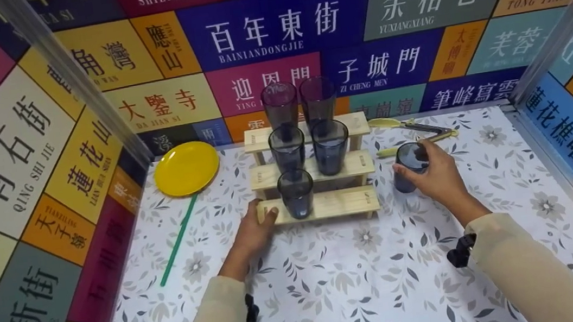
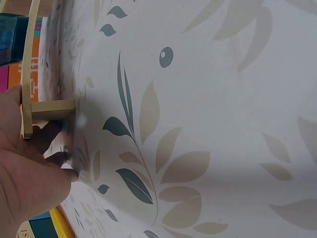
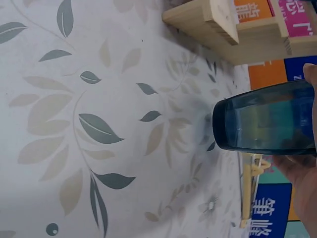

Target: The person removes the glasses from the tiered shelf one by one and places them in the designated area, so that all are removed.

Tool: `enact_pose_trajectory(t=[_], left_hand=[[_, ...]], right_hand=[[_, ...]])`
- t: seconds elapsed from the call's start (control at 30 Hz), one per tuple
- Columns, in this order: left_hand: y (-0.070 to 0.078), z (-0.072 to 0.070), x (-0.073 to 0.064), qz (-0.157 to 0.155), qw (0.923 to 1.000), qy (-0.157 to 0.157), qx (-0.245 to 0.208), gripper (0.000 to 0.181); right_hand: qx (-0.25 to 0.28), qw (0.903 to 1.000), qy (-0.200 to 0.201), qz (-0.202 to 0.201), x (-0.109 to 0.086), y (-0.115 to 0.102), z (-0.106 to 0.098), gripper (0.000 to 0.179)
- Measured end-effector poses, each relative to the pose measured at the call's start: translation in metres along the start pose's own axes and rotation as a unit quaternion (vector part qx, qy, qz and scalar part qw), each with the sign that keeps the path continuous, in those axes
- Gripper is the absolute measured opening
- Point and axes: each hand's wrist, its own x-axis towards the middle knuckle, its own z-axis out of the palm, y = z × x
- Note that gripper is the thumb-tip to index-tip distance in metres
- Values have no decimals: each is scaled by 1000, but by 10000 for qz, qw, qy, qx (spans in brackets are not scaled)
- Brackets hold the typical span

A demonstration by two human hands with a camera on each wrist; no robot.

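Note:
My right hand (image 1: 435, 173) holds a blue-tinted glass tumbler (image 1: 405, 182) by its upper part, to the right of a three-step wooden rack (image 1: 346, 203). In the right wrist view the tumbler's (image 3: 267, 121) thick base points at the patterned tabletop. My left hand (image 1: 252, 236) grips the left end of the rack's lowest step, thumb on top; in the left wrist view its fingers (image 2: 47, 139) lie beside the step's support. One tumbler (image 1: 296, 198) stands on the lowest step, two (image 1: 331, 150) on the middle one and two (image 1: 279, 104) on the top one.
A yellow plate (image 1: 186, 169) lies left of the rack, with a green stick (image 1: 179, 242) in front of it. Behind the held tumbler lies a dark-handled, yellow-ended tool (image 1: 427, 129). Walls (image 1: 281, 25) covered in lettered colour blocks border the back and sides.

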Motion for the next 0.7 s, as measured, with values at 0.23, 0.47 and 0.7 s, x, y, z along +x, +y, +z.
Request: enact_pose_trajectory(t=[0.23,0.47,0.7], left_hand=[[2,-2,-1,-52,10000,-43,-33,69],[4,-1,0,101,9999,-31,-69,71],[-1,0,2,269,9995,90,126,69]], right_hand=[[117,9999,39,60,7,6,7,95],[46,10000,-9,71,8,8,10,99],[-158,9994,-220,227,9,6,10,107]])
